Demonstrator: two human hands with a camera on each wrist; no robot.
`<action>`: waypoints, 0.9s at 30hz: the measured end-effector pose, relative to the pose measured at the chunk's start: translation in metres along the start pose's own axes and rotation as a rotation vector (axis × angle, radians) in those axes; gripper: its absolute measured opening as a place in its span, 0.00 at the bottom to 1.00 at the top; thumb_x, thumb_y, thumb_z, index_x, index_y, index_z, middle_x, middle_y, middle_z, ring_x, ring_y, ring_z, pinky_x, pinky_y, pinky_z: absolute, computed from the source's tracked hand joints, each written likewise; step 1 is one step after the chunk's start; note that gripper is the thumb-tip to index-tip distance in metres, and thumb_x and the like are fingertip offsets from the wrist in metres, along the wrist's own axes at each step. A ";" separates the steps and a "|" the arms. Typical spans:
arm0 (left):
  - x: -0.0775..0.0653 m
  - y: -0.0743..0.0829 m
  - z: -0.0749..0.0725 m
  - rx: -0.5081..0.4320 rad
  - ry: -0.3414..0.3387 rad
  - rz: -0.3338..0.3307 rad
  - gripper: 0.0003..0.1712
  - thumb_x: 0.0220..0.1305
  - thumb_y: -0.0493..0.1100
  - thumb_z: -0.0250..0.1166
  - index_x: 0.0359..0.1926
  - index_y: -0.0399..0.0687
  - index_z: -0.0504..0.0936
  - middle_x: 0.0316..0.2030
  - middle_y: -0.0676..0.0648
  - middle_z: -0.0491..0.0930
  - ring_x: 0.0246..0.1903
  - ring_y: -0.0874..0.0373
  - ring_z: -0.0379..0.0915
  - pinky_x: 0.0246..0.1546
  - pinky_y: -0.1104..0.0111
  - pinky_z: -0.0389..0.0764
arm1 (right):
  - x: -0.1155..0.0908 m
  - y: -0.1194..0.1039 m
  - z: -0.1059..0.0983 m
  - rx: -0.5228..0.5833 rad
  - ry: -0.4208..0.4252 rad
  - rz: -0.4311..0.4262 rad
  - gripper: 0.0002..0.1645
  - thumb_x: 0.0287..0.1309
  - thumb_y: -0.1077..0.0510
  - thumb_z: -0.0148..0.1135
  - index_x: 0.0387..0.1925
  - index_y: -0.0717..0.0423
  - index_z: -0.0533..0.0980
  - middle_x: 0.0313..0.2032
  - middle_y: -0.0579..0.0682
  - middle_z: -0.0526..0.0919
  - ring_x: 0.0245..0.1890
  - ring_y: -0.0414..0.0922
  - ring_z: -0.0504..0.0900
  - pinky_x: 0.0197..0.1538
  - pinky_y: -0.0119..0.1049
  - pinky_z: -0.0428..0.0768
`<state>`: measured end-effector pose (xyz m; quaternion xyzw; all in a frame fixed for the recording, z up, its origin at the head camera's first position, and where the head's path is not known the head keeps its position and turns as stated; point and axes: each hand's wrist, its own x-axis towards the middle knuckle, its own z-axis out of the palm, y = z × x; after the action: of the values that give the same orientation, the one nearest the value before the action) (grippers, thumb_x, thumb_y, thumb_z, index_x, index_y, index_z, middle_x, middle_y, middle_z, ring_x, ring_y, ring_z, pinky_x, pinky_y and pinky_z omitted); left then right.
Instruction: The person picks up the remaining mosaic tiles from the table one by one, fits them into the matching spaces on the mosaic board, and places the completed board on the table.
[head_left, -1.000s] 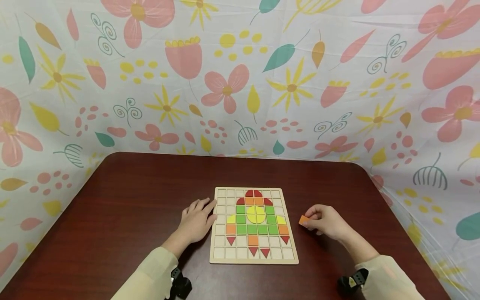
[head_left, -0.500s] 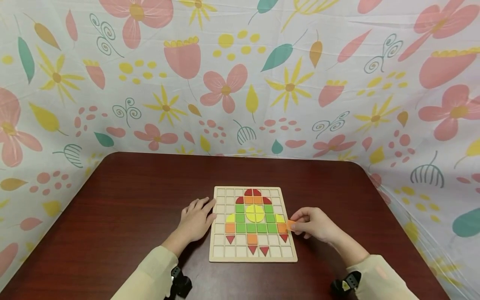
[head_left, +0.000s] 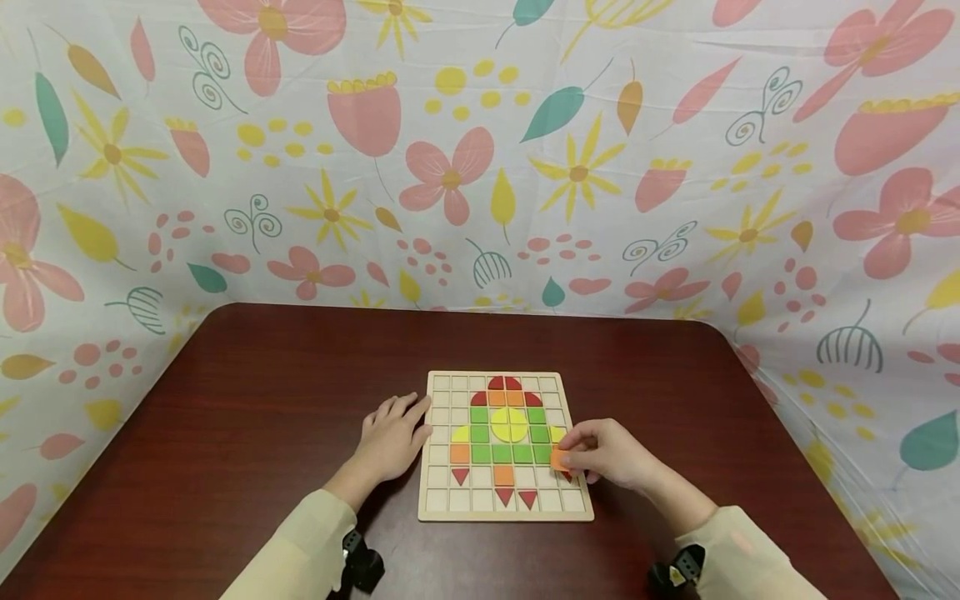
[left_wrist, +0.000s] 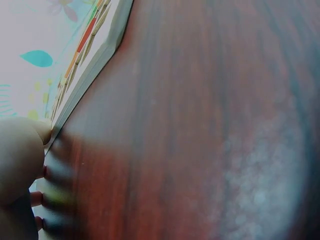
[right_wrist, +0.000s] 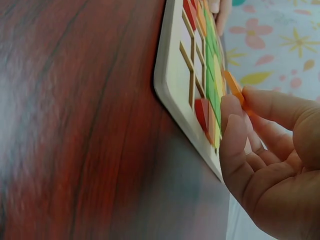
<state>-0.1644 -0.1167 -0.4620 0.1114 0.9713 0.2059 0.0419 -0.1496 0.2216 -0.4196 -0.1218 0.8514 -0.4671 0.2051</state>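
In the head view, a wooden grid board (head_left: 442,505) lies on the table, bearing coloured tiles in a rocket-like pattern. Green squares (head_left: 501,454), a yellow circle (head_left: 509,424) of quarter pieces and red triangles (head_left: 504,497) sit in its cells. My right hand (head_left: 611,454) pinches an orange square tile (head_left: 558,459) between thumb and fingers, over the board's right side. The right wrist view shows this orange tile (right_wrist: 233,86) tilted above the other pieces. My left hand (head_left: 393,442) rests at the board's left edge, fingers extended, fingertips touching the rim.
The dark red-brown table (head_left: 285,400) surrounds the board on all sides. Behind it hangs a white cloth (head_left: 450,100) with printed flowers and leaves. A black wrist camera (head_left: 362,565) sits on the left wrist, and another camera (head_left: 677,568) on the right.
My right hand has moved left with the orange tile, from the bare table beside the board to above the board's right side. The left hand has stayed in place.
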 end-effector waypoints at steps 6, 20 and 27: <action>0.000 0.000 -0.002 -0.001 -0.005 -0.001 0.29 0.72 0.55 0.48 0.71 0.57 0.60 0.70 0.45 0.58 0.69 0.39 0.50 0.62 0.40 0.56 | 0.003 -0.007 0.009 -0.007 -0.026 -0.012 0.13 0.55 0.58 0.66 0.39 0.65 0.80 0.26 0.55 0.83 0.25 0.47 0.80 0.26 0.38 0.80; -0.001 -0.001 0.000 -0.001 0.000 0.003 0.29 0.72 0.55 0.49 0.71 0.56 0.61 0.70 0.45 0.59 0.69 0.39 0.50 0.61 0.41 0.56 | 0.009 -0.019 0.032 -0.234 0.020 -0.088 0.06 0.52 0.59 0.69 0.30 0.57 0.81 0.25 0.45 0.80 0.22 0.37 0.73 0.22 0.30 0.72; 0.000 -0.001 0.001 0.003 0.002 0.006 0.29 0.72 0.55 0.49 0.71 0.57 0.61 0.70 0.45 0.59 0.69 0.39 0.51 0.61 0.41 0.56 | 0.013 -0.023 0.038 -0.259 0.031 -0.064 0.06 0.51 0.58 0.69 0.30 0.56 0.82 0.26 0.44 0.80 0.22 0.36 0.72 0.23 0.29 0.72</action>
<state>-0.1643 -0.1175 -0.4630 0.1140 0.9714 0.2046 0.0401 -0.1431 0.1752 -0.4215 -0.1672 0.9034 -0.3613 0.1593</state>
